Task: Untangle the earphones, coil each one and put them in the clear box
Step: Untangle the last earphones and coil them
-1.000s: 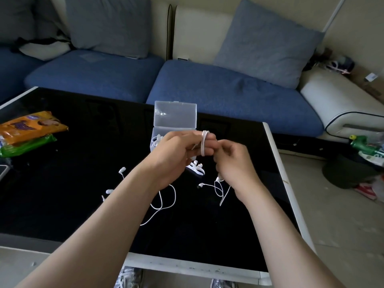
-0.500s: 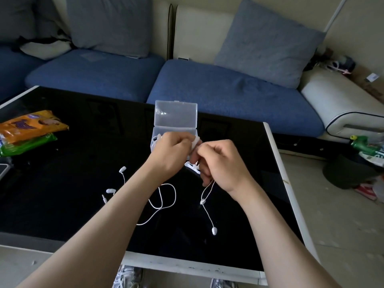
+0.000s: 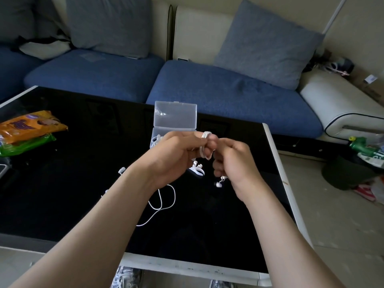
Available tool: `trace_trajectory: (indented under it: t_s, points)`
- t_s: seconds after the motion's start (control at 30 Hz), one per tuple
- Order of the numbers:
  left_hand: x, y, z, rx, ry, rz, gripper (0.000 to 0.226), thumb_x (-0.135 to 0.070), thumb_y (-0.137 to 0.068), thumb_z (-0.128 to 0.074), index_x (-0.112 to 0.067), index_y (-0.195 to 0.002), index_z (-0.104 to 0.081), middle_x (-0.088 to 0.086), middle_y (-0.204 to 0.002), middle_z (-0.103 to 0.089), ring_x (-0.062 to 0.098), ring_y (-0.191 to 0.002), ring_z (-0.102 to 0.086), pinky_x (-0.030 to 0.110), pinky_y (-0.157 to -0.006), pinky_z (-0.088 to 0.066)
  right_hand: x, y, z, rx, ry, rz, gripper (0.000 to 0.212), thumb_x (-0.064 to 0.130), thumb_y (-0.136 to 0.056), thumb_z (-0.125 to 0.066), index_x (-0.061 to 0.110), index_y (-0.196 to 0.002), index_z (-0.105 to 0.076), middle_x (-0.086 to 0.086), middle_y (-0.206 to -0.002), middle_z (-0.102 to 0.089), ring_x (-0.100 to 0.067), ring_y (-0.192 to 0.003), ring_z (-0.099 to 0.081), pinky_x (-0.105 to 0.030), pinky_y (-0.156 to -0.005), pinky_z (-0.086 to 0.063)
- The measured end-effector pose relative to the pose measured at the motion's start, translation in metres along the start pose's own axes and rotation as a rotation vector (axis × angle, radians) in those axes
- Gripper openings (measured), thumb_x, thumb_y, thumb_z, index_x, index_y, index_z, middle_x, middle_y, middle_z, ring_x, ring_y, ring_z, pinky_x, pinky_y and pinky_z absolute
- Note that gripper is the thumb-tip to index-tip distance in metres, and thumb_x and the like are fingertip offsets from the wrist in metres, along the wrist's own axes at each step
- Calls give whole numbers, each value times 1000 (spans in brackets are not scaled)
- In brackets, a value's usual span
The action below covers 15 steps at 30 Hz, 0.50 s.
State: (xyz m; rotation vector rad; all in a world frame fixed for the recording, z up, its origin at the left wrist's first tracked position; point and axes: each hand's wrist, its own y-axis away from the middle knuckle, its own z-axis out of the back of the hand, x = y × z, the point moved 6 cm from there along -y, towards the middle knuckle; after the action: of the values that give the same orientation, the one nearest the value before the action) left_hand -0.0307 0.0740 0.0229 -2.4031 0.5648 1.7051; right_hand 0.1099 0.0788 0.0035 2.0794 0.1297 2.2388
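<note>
We count 2 hands (image 3: 172,154), 1 clear box (image 3: 175,115), 1 bench (image 3: 62,194), 2 snack packs (image 3: 31,125), approx. 4 earphones (image 3: 204,142), exact no. unclear.

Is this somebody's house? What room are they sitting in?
Most likely a living room at home: a blue sofa with grey cushions stands behind a low black coffee table, and snack packets lie on the table.

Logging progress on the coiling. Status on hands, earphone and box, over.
Left hand holds earphone cable wound round its fingers. Right hand pinches the tail, earbud dangling. Clear box open behind hands; another earphone loose on table.
</note>
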Motion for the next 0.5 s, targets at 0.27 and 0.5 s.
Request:
trace_trajectory:
  t_s: [0.27,0.5]
  points:
    - [3,-5,24,-315,125,7,37,-1,-98,-44,8,-125,-68,16,-117,-77,29,-115,-73,25,-72,-62,-10,12,-28,261,255,-128,27,11,-105,-51,3,-96,-75,-3,-60,-50,-16,-47,-49,-32,-49,-54]
    - [4,-2,35,-331,-502,-46,33,-11,-100,-47,-5,-94,-79,11,-91,-79,16,-89,-74,21,-80,-53,9,9,-13,6,335,122,32,22,-96,-61,8,-72,-76,-12,-55,-68,-29,-47,-63,-34,-51,-47]
